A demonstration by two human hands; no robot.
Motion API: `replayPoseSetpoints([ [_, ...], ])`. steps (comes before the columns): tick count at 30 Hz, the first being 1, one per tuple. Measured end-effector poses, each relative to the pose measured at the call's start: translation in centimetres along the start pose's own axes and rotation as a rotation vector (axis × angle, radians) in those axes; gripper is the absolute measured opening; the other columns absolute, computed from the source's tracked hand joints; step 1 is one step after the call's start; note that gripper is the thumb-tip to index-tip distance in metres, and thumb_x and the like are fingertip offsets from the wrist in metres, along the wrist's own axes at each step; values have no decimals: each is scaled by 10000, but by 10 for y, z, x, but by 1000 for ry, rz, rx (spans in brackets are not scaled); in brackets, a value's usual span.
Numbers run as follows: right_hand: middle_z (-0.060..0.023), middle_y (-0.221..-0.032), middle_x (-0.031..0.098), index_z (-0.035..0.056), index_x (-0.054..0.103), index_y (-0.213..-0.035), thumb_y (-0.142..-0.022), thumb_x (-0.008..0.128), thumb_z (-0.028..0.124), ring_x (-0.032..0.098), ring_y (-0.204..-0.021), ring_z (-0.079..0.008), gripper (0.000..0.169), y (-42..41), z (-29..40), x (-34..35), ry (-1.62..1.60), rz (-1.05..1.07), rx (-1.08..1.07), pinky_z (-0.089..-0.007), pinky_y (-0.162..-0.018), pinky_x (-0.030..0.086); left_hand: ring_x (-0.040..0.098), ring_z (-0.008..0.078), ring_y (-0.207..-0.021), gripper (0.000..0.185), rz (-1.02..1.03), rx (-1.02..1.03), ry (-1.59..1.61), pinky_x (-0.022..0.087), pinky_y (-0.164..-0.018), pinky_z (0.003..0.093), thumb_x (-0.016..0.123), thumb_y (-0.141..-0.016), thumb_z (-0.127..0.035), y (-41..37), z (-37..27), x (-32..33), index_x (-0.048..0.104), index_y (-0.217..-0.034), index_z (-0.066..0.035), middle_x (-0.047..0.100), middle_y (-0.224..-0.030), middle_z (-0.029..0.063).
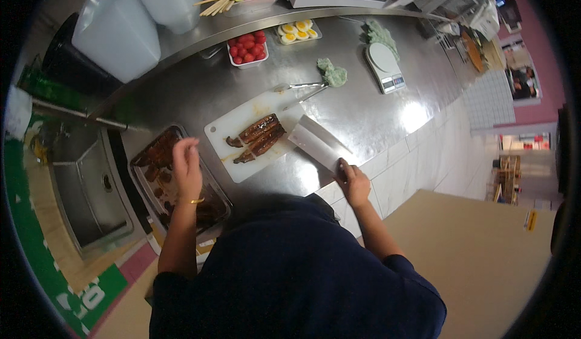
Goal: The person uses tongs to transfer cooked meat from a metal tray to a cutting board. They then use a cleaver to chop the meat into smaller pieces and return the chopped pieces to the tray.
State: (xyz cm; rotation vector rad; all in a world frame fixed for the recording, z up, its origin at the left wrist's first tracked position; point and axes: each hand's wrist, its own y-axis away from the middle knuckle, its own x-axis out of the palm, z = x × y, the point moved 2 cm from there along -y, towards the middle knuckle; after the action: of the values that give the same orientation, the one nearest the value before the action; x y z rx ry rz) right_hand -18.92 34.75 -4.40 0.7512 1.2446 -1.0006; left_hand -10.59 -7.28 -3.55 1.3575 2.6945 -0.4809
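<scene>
My right hand (353, 182) grips the handle of a wide-bladed cleaver (320, 140), whose blade slants over the right edge of a white cutting board (218, 146). Glazed brown fillets, perhaps eel, lie side by side on the board; a cut crosses them near their left end, and the longer pieces (263, 134) lie to its right. Above the metal tray (225, 205) on the left hovers my left hand (187, 166), its fingers slightly bent and nothing seen in them. More brown glazed pieces (159, 157) sit in that tray, partly hidden by my hand and forearm.
Metal tongs (308, 85) rest across the board's far edge, beside a green cloth (333, 73). Behind stand a tub of cherry tomatoes (248, 48) and a tray of halved boiled eggs (297, 32). A kitchen scale (385, 69) is right; a sink (97, 193) is left.
</scene>
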Motion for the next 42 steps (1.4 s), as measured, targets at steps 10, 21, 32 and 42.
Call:
replayPoseSetpoints([
  [10, -111, -991, 590, 91, 572, -1120, -729, 680, 285, 510, -911, -290, 450, -95, -79, 20, -52, 49, -513, -381, -781, 430, 519, 154, -929, 149, -401, -190, -234, 413, -861, 279, 433, -955, -119, 148, -13, -40, 509, -1013, -6, 543, -1000, 74],
  [21, -105, -1075, 583, 35, 521, -1161, -714, 665, 280, 513, -1051, -268, 531, -266, 18, 73, 271, 227, -708, -379, -873, 408, 515, 161, -941, 140, -567, -465, -55, 395, -864, 284, 439, -943, -111, 207, -87, 32, 513, -1017, -18, 553, -989, 68],
  [32, -31, -653, 570, -7, 618, -964, -869, 588, 377, 474, -518, -80, 397, -127, 9, 43, -700, 478, 76, -234, -469, 382, 523, 135, -876, 126, -660, -653, -22, 409, -812, 281, 446, -946, -119, 259, -38, -60, 519, -1017, -45, 553, -946, 41],
  [42, -23, -594, 518, 9, 582, -768, -877, 571, 331, 375, -384, -69, 340, -60, 55, 66, -1034, 503, 484, -228, -317, 237, 526, 124, -880, 133, -280, -387, 28, 412, -768, 246, 434, -951, -123, 203, -15, -159, 522, -1004, -39, 568, -946, 41],
])
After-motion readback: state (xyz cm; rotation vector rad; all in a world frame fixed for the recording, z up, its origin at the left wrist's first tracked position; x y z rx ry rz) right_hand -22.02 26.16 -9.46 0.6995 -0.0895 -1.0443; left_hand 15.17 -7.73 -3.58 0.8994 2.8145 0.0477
